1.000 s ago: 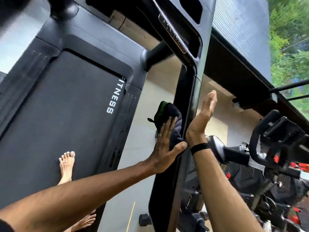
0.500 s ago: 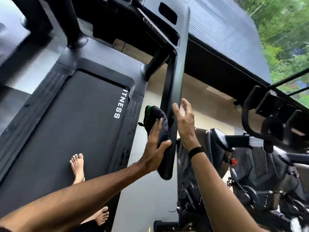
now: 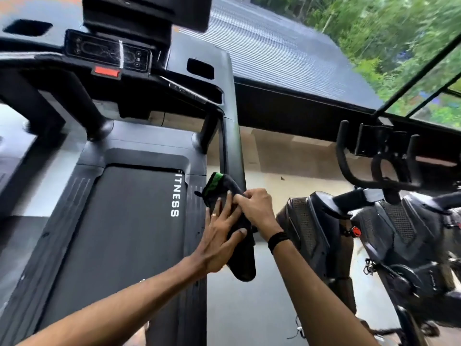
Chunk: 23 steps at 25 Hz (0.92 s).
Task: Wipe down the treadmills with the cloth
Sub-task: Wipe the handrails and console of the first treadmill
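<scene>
A dark cloth [image 3: 219, 183] with a green edge is draped over the right handrail [image 3: 234, 146] of a black treadmill [image 3: 129, 221]. My left hand [image 3: 220, 236] lies flat on the cloth with spread fingers, pressing it against the rail. My right hand [image 3: 254, 208] curls over the rail's top from the right side and pinches the cloth near its upper part. The rail's rounded end [image 3: 245, 270] shows just below my left hand. The console [image 3: 109, 53] with a red tab sits at the top left.
An exercise bike [image 3: 374, 233] with black handlebars stands close on the right. Grey floor [image 3: 249, 308] runs between it and the treadmill deck. A window with green trees is at the upper right.
The view swung up and left, bringing the console into sight. My right hand went from flat beside the rail to curled over it onto the cloth. My left hand stays pressed on the cloth.
</scene>
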Available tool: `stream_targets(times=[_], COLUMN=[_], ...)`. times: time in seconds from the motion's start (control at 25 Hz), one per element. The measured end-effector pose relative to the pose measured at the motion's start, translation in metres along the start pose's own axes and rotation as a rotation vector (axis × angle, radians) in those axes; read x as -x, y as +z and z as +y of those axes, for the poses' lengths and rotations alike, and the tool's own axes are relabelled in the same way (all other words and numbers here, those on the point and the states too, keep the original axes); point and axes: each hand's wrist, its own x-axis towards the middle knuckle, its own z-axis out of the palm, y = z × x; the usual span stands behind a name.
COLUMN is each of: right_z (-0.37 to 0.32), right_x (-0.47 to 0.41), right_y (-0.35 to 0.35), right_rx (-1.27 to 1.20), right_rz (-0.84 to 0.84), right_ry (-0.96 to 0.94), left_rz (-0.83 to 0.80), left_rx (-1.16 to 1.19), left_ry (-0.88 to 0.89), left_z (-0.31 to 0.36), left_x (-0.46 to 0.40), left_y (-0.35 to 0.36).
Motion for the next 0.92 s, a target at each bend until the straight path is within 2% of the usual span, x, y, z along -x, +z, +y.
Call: stream_targets(times=[0.08, 0.2, 0.28, 0.36, 0.44, 0.68, 0.92], right_z=[0.006, 0.016, 0.016, 0.010, 0.003, -0.034, -0.069], right_x=[-0.016, -0.041, -0.041, -0.033, -0.032, -0.129, -0.226], right_y=[-0.014, -0.025, -0.011, 0.024, 0.052, 0.063, 0.068], right_rx=[-0.108, -0.159, -0.093, 0.126, 0.346, 0.382, 0.422], right_rz=[0.089, 0.228, 0.061, -0.134, -0.087, 0.072, 0.125], right_ry=[0.054, 0.089, 0.078, 0.028, -0.002, 0.055, 0.071], left_rz=[0.007, 0.160, 0.208, 0.196, 0.213, 0.267, 0.278], left_rx=[0.039, 0.126, 0.089, 0.059, 0.055, 0.063, 0.071], left_ry=[0.107, 0.055, -0.024, -0.068, -0.080, -0.087, -0.080], left_z=[-0.011, -0.024, -0.033, -0.046, -0.058, -0.078, -0.096], left_x=[-0.017, -0.051, -0.066, -0.077, -0.088, -0.134, -0.176], left_y=[-0.026, -0.062, -0.075, -0.083, -0.086, -0.089, -0.103])
